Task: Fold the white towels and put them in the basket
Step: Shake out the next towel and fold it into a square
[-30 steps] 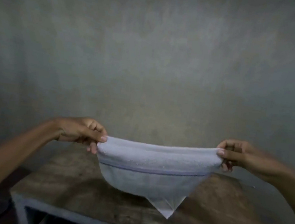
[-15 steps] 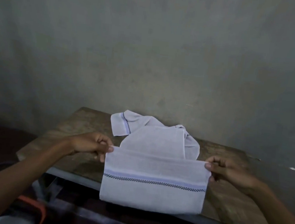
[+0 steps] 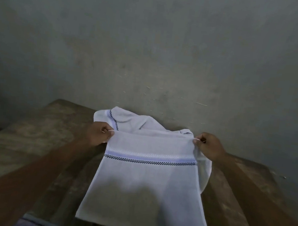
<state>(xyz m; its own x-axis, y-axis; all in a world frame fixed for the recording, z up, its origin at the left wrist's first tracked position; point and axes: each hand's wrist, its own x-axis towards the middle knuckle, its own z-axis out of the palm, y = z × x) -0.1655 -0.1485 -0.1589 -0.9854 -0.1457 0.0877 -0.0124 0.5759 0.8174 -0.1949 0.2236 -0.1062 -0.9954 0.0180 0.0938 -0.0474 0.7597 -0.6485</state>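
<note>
Both grips pinch tight: the left hand (image 3: 98, 132) nips the folded white towel (image 3: 145, 185) at its far left corner, the right hand (image 3: 209, 145) at the far right. Arms reach forward; the towel lies on the wooden bench (image 3: 20, 144), with a crumpled towel (image 3: 130, 122) just behind.

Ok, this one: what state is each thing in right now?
front towel: doubled over, spread on the table, far corners held.
back towel: crumpled, lying behind it on the table.
left hand: pinches the far left corner.
right hand: pinches the far right corner.
table: wooden, carries both towels.
</note>
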